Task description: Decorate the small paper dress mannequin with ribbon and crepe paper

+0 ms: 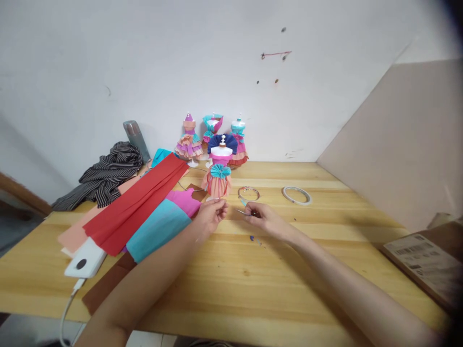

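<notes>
A miniature dress form stands before me in a peach skirt (217, 185) of pleated paper, with a turquoise rosette (220, 171) at the waist and a navy fan collar (231, 143). Just below its hem is my left hand (212, 215), its fingers pinched together; whatever is between them is too small to make out. My right hand (263, 219) is closed on a thin pointed metal tool (241, 211), whose tip points left toward the other hand. A small turquoise piece (243, 203) shows at the right fingertips; how it is held is unclear.
Three other dressed forms, one in a ruffled skirt (188, 147), stand by the wall. Red crepe paper (137, 207) and turquoise paper (159, 231) lie left, near a white power bank (86, 260). Tape rings (296, 195) lie right; a cardboard box (427, 260) sits at the right edge.
</notes>
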{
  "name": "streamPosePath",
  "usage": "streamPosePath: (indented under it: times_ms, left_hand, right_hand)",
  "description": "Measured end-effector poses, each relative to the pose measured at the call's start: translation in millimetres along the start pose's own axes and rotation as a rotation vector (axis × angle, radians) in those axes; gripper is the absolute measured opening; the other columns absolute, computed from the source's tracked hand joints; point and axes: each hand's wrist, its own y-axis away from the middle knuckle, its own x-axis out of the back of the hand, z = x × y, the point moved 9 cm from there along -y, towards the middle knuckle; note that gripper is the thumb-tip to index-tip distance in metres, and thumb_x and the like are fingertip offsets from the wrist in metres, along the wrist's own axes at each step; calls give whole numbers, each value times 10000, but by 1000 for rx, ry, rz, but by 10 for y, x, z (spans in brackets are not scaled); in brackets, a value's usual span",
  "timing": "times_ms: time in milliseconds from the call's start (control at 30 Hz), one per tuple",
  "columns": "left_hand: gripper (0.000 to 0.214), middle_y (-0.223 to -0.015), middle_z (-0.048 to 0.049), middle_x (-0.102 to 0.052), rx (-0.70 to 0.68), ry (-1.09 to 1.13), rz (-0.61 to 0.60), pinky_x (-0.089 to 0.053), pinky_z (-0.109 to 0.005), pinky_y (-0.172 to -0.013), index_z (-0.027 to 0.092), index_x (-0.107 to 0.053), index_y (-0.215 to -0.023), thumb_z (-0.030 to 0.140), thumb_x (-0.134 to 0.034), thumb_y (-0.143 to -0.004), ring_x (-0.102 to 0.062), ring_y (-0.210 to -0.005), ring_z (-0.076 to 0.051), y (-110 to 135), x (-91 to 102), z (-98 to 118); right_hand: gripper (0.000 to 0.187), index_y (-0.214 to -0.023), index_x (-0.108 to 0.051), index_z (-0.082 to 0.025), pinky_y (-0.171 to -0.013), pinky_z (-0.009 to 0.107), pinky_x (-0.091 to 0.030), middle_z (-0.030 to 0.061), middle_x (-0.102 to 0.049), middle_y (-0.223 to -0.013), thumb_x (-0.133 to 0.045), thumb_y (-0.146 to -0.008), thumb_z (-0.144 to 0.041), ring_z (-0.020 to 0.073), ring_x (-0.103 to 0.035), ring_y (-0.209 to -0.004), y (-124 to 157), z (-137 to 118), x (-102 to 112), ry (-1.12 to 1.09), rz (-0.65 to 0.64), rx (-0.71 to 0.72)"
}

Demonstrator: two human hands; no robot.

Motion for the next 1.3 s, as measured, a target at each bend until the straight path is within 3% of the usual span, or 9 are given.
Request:
streamPosePath:
  times_ms: [133,333,533,767,933,1167,1300]
  left_hand:
    - [99,-610,-24,-605,18,-17,76,-401,-136,-467,90,-602,-724,2,-622,-764,-535,-486,-41,45,119,7]
    - [107,-654,-21,-610,-25,5,125,-387,-131,-462,87,-613,-738,-13,-592,-769,-529,-490,-31,78,178,133]
    - [127,-659,-2,-606,-73,34,157,-380,-129,-473,111,-597,-746,-14,-618,-738,-516,-501,-25,43,245,188]
    - [66,-682,-22,-614,-26,30,59,-387,-164,-500,97,-612,-759,43,-649,-746,-534,-523,-48,71,120,63]
    - [116,-646,17,-578,-31,58,17,-363,-166,-481,120,-585,-777,120,-694,-738,-535,-516,-53,73,-20,59]
    - [152,-634,37,-569,-70,89,66,-319,-166,-447,139,-538,-786,138,-684,-745,-501,-461,-40,11,-79,65]
    - [188,-601,38,-555,-70,96,90,-312,-172,-451,137,-520,-742,113,-704,-711,-486,-452,-41,-26,-77,17]
  right_hand:
    - [289,-669,-453,-192,-508,256,-260,-42,-388,-556,-481,-766,-463,108,-341,-521,-85,4,-27,-130,-18,-39]
    - [311,-632,-493,-182,-471,242,-271,-50,-402,-491,-506,-741,-473,95,-357,-463,-158,50,-64,-214,3,-120]
    - [336,-644,-492,-187,-413,222,-277,-70,-412,-422,-563,-713,-508,81,-376,-373,-196,66,-251,-347,-54,-197]
    - [388,-557,-473,-181,-387,211,-259,-48,-444,-426,-562,-729,-518,69,-368,-353,-292,26,-177,-271,-3,-138]
    - [377,-556,-493,-178,-374,215,-256,-41,-466,-424,-581,-717,-508,65,-360,-337,-287,40,-173,-299,8,-195]
    - [356,-597,-495,-178,-366,210,-223,-58,-441,-428,-605,-695,-501,55,-338,-339,-197,89,-174,-382,-3,-199]
    - [341,-646,-471,-196,-364,210,-165,-95,-345,-415,-658,-651,-481,50,-260,-341,-212,80,-87,-490,108,-158]
